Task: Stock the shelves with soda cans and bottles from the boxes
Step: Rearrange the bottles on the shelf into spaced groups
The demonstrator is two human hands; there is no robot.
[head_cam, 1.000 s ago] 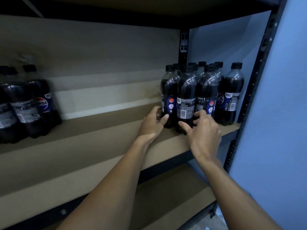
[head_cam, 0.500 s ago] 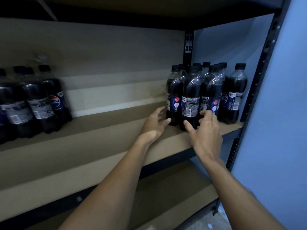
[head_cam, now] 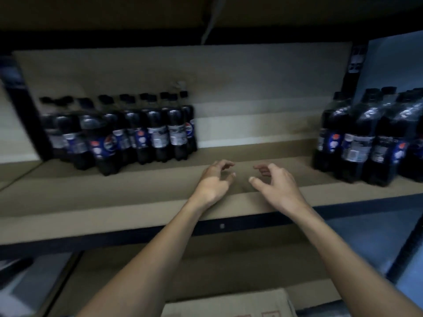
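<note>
Left hand (head_cam: 214,181) and right hand (head_cam: 278,184), side by side over the front of the shelf (head_cam: 137,202), both released: fingers loosely curled, grasping nothing. Left bottles (head_cam: 128,136) stand well left of the left hand, right bottles (head_cam: 366,143) well right of the right hand. Cardboard box (head_cam: 229,303) lies below the forearms.

The left group of soda bottles (head_cam: 119,136) has blue labels with the round Pepsi emblem, and the brand word is only partly legible. The right group of soda bottles (head_cam: 366,143) shows the same emblem, its white print blurred. The red marks on the cardboard box (head_cam: 229,304) are unreadable.
</note>
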